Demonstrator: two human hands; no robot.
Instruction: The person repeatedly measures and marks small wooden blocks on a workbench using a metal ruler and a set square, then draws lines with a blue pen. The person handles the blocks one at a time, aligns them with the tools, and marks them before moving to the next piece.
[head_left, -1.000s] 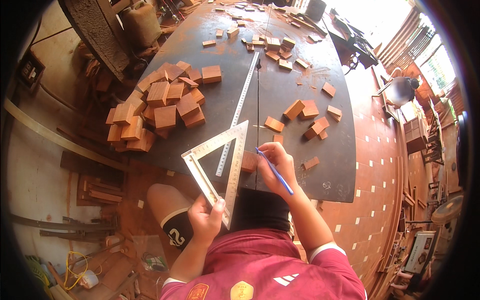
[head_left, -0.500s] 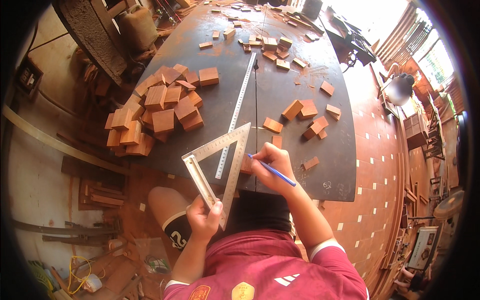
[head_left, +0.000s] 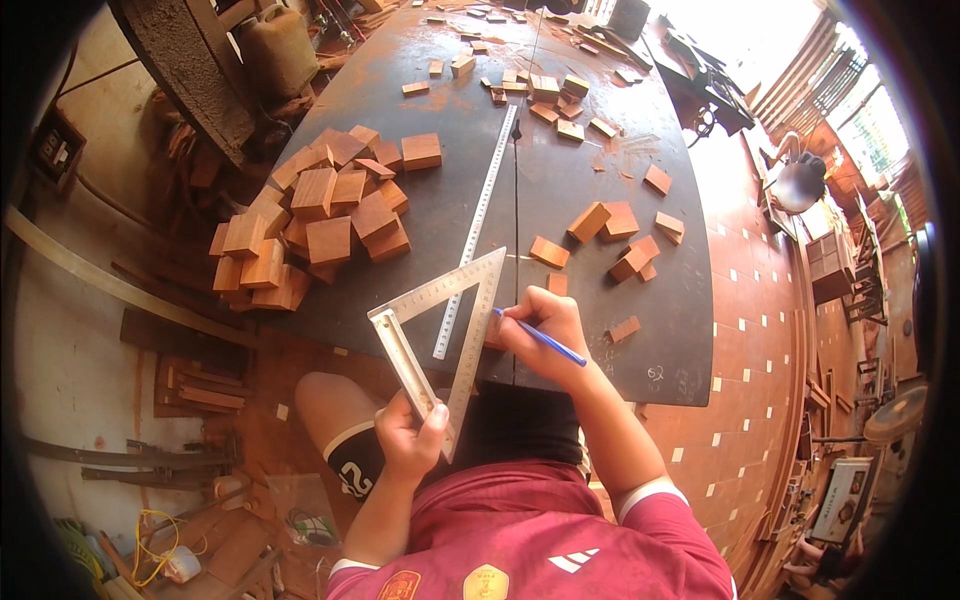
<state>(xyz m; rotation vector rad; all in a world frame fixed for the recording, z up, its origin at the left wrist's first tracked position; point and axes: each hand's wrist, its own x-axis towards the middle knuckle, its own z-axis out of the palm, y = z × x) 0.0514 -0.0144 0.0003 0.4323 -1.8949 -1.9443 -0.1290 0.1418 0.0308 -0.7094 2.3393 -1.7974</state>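
Note:
My left hand (head_left: 411, 437) is closed round the thick edge of a metal triangular square (head_left: 433, 290), which is tilted with its tip pointing away from me. In my right hand (head_left: 545, 335) is a blue pen (head_left: 553, 345), its tip close to the square's long graduated edge. A small wooden block (head_left: 494, 331) lies under the square's edge by the right hand, mostly hidden. Beyond the square, a long steel ruler (head_left: 480, 210) lies on the dark table (head_left: 450, 120), with the square's upper arm crossing over it.
Wooden blocks (head_left: 328, 242) are heaped at the table's left edge. Several loose blocks (head_left: 620, 220) lie right of the ruler, and small offcuts (head_left: 545, 88) with sawdust are scattered at the far end. A person (head_left: 800, 182) is in the background at right.
The whole view has shifted slightly. Both hands keep their hold on the square and the pen, and the pen leans at almost the same angle.

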